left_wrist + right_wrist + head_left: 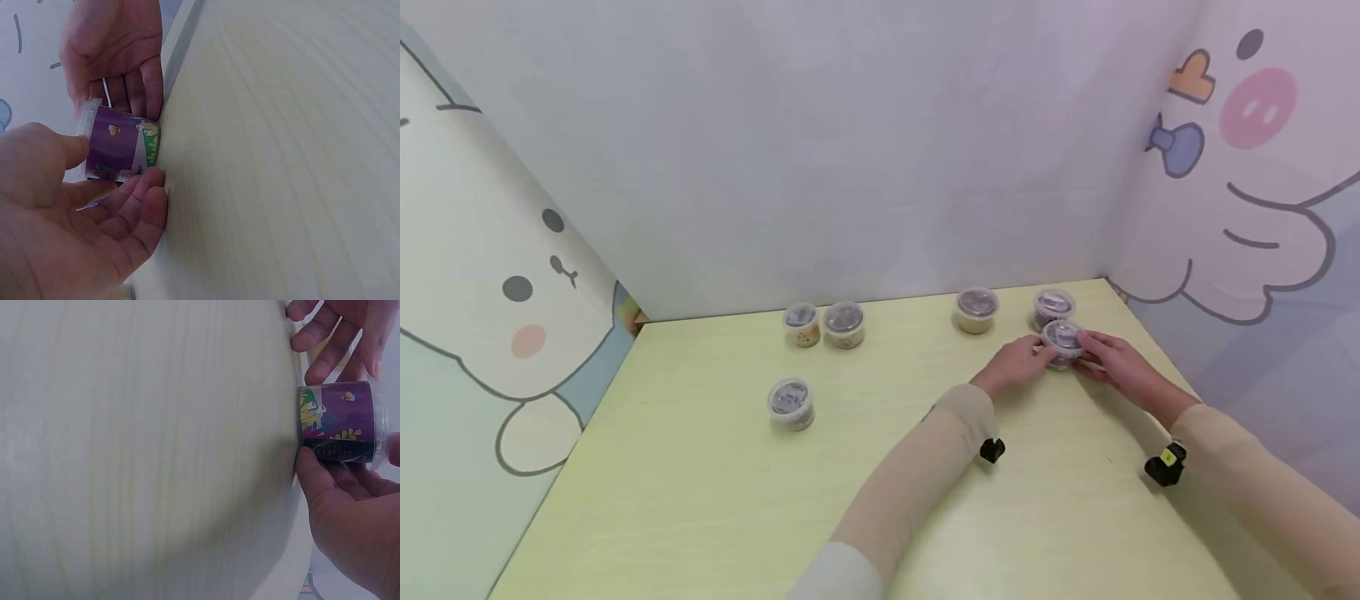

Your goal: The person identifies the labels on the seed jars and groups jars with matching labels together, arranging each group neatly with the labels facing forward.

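At the table's back right, a small round tub [1064,343] with a clear lid stands between both hands. My left hand [1017,365] holds its left side; in the left wrist view the thumb lies at the lid rim and the fingers curl along the wall. From the right side my right hand [1116,363] grips it, thumb on the lid and fingers low near the table. The wrist views show a purple label with leaves and a small bee on the tub [340,422]. Just behind it sits a similar purple tub [1052,308].
Left of the hands, near the back edge, is a yellowish lidded tub [976,312]. Two more tubs, one pale [844,327] and one orange-patterned [802,327], stand side by side further left. Another tub [791,405] sits nearer the front. Cloth walls [865,167] border the table [715,500].
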Demonstrator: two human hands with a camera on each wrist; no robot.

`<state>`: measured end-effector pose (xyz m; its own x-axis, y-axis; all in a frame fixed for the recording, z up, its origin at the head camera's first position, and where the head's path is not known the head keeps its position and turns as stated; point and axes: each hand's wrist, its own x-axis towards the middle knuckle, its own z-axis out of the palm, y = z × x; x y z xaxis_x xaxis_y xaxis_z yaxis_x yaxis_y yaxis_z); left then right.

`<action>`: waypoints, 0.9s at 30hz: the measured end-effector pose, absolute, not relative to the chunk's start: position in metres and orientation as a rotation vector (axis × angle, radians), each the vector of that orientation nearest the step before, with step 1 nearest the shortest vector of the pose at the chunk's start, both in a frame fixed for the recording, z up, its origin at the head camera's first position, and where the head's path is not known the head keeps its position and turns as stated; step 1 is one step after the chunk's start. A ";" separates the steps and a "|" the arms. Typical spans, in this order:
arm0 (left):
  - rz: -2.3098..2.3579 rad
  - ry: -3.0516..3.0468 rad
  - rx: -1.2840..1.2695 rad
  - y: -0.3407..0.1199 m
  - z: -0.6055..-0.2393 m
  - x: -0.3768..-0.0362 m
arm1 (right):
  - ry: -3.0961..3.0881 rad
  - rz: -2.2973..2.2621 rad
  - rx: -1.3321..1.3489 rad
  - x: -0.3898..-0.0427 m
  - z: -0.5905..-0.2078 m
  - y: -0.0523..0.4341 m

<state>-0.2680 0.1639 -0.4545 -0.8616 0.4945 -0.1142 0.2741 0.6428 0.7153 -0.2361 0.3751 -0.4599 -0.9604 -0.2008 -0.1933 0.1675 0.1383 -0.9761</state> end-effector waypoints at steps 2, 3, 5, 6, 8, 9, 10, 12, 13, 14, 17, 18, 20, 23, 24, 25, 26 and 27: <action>1.040 2.569 0.615 0.164 -0.456 -0.269 | 2.156 -1.866 -0.024 -0.237 -0.460 0.375; 1.038 2.570 0.615 0.164 -0.456 -0.269 | 2.168 -1.845 -0.025 -0.237 -0.460 0.375; 1.035 2.573 0.614 0.164 -0.456 -0.269 | 2.175 -1.830 -0.016 -0.238 -0.461 0.374; 1.034 2.575 0.614 0.164 -0.456 -0.269 | 2.175 -1.829 -0.014 -0.238 -0.461 0.374; 1.041 2.571 0.613 0.164 -0.457 -0.269 | 2.173 -1.831 -0.007 -0.238 -0.462 0.374; 1.046 2.566 0.610 0.164 -0.456 -0.269 | 2.174 -1.830 -0.006 -0.237 -0.462 0.374; 1.053 2.561 0.610 0.164 -0.456 -0.269 | 2.166 -1.841 0.004 -0.237 -0.461 0.373; 1.071 2.544 0.612 0.163 -0.455 -0.268 | 2.154 -1.857 0.020 -0.235 -0.461 0.372; 1.079 2.537 0.613 0.163 -0.455 -0.268 | 2.151 -1.861 0.025 -0.235 -0.460 0.372; 1.085 2.532 0.613 0.162 -0.455 -0.267 | 2.147 -1.865 0.027 -0.235 -0.460 0.371; 1.094 2.527 0.608 0.161 -0.455 -0.267 | 2.142 -1.870 0.026 -0.234 -0.459 0.369; 1.101 2.524 0.603 0.161 -0.455 -0.268 | 2.140 -1.872 0.029 -0.233 -0.459 0.368; 1.126 2.515 0.585 0.161 -0.455 -0.268 | 2.143 -1.870 0.042 -0.233 -0.457 0.367; 1.177 2.493 0.579 0.162 -0.456 -0.268 | 2.166 -1.856 0.050 -0.234 -0.455 0.366; 1.199 2.481 0.584 0.161 -0.456 -0.268 | 2.175 -1.851 0.049 -0.235 -0.454 0.366; 1.216 2.473 0.592 0.161 -0.456 -0.268 | 2.182 -1.845 0.044 -0.235 -0.454 0.366; 1.231 2.466 0.604 0.160 -0.456 -0.268 | 2.188 -1.839 0.035 -0.235 -0.453 0.366; 1.242 2.461 0.620 0.158 -0.456 -0.269 | 2.187 -1.839 0.021 -0.236 -0.453 0.365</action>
